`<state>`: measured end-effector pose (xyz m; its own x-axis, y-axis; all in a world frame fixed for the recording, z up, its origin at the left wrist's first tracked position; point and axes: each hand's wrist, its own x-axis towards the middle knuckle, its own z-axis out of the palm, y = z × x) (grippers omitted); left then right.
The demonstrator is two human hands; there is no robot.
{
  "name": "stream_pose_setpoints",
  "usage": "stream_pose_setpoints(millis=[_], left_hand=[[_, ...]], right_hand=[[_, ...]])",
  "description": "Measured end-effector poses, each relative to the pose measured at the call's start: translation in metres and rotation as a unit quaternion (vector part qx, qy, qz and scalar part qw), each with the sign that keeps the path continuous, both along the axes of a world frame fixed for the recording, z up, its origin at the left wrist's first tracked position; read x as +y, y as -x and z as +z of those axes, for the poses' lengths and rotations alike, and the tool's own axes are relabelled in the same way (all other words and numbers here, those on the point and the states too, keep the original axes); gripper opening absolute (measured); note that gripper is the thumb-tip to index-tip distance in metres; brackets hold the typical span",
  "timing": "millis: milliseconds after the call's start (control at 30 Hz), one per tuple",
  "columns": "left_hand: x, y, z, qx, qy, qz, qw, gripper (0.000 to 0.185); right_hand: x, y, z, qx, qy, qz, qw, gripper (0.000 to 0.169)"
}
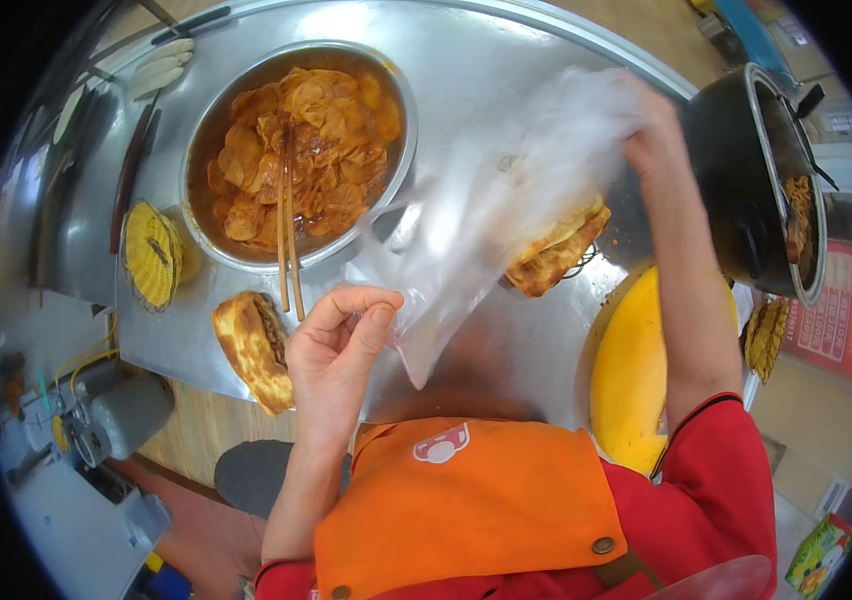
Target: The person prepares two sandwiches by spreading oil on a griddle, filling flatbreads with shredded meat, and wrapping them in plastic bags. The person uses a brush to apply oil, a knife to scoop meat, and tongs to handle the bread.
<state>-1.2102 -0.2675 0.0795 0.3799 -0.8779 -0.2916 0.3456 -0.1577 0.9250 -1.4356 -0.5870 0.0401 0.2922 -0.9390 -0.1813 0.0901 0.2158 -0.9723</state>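
A clear plastic bag (456,255) is stretched between my two hands above the metal table. My left hand (343,345) pinches one edge of it between thumb and forefinger. Raised at the upper right, my right hand (651,124) grips the other end, blurred. Behind the bag lies a browned flatbread (557,255), partly hidden, by a wire rack. Another filled flatbread (249,349) lies near the table's front edge, just left of my left hand. Beyond it stands a steel bowl (197,217) of sauced slices (321,165), with wooden chopsticks (287,225) resting in it.
A tall black pot (733,180) with food inside stands at the right. Under my right forearm is a yellow, rounded object (624,367). A yellow woven item (149,255) sits left of the bowl. A gas cylinder (131,416) stands lower left.
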Motion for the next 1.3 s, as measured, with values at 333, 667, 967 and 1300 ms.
stream_pose_setpoints(millis=[333, 667, 967, 1300], left_hand=[[0.006, 0.013, -0.01, -0.076, -0.02, -0.086, 0.993, 0.021], [0.018, 0.01, 0.001, -0.077, -0.043, -0.122, 0.989, 0.027], [0.038, 0.002, -0.007, -0.005, -0.057, -0.101, 0.993, 0.024], [0.042, 0.001, 0.006, 0.037, -0.024, -0.096, 0.994, 0.018]], right_hand=[[-0.013, 0.028, -0.019, 0.301, 0.313, -0.174, 0.884, 0.056], [-0.134, 0.039, 0.052, 0.259, 0.403, -0.087, 0.874, 0.03], [0.051, -0.06, 0.065, 0.258, 0.441, 0.203, 0.835, 0.047], [0.196, -0.096, 0.048, 0.192, 0.223, 0.518, 0.803, 0.016]])
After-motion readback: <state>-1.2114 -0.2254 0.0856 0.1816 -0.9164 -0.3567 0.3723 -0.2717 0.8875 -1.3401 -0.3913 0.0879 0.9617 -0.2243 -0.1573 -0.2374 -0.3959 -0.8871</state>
